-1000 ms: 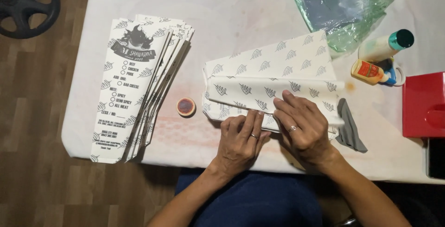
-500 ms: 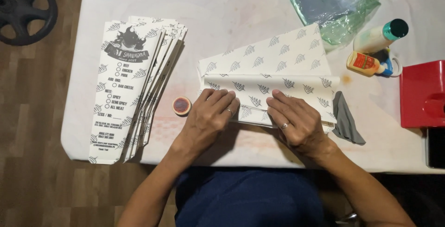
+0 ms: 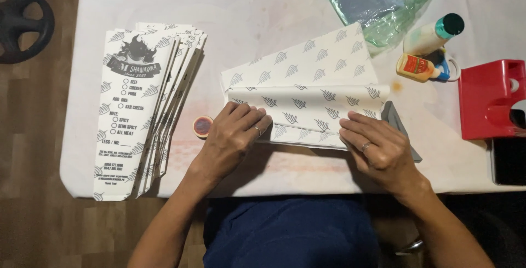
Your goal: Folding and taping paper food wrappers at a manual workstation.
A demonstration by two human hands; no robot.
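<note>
Head view: printed paper sheet (image 3: 307, 98) under both hands

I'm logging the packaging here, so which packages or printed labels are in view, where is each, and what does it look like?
Stack of printed bags: table's left side, long, white, dark print.
Patterned sheet: centre, under both hands, white with grey leaf marks.
Small glue bottle: right, orange label.
White bottle: behind it, teal cap.
Plastic wrap: top, greenish, crumpled.
</note>
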